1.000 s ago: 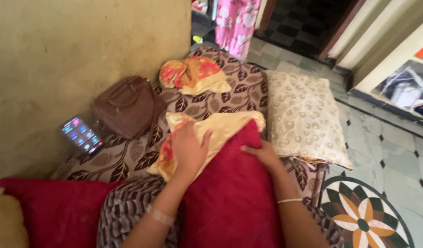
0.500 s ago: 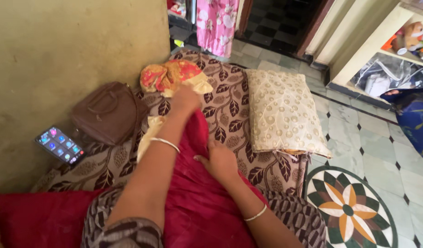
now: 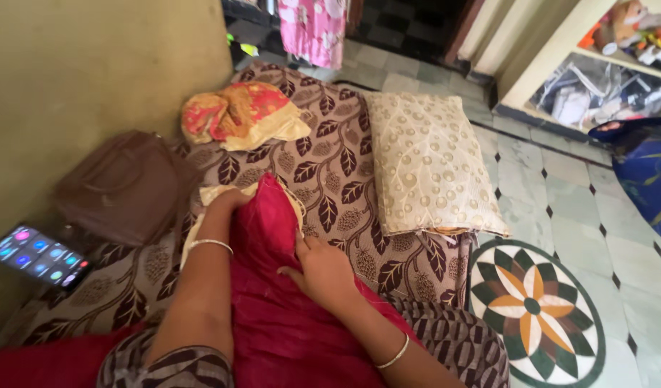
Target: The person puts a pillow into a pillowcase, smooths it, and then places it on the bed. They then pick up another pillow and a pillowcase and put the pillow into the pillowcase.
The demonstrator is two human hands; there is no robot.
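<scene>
Both bare arms extended forward and downward from the lower edge of the view, hands set close together.

The left hand (image 3: pixel 226 202) lay farthest forward, palm down, its fingers curled over and mostly hidden from the camera; the left forearm ran back toward the body, a thin pale bangle circling the wrist and a patterned brown-and-white sleeve covering the upper arm. The right hand (image 3: pixel 323 271) sat nearer the body, palm down, fingers pressed together and pointed toward the left hand, thumb tucked beneath. The right forearm angled in from the lower right, with a thin bangle at the wrist.
</scene>
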